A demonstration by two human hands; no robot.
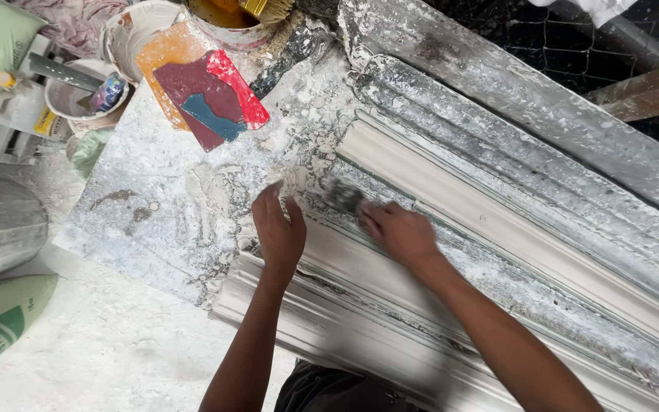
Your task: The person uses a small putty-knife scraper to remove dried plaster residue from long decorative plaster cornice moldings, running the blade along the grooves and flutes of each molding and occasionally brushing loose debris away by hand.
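A long white plaster moulding (497, 221) lies in a grey, plaster-crusted mould (543, 107) that runs from the upper middle to the lower right. My right hand (398, 229) is shut on a small dark scraper (343, 197), blurred, pressed against the moulding's left end. My left hand (278, 229) rests flat, fingers together, on the plaster-covered surface just left of the scraper, holding nothing.
A red, maroon and blue plastic sheet piece (207, 95) lies on the white-dusted board (162, 198). Buckets and bowls (85, 95) stand at the upper left, one bucket (230, 19) with a brush. Green and white sacks (1, 313) lie at left. Wire mesh (558, 34) at top right.
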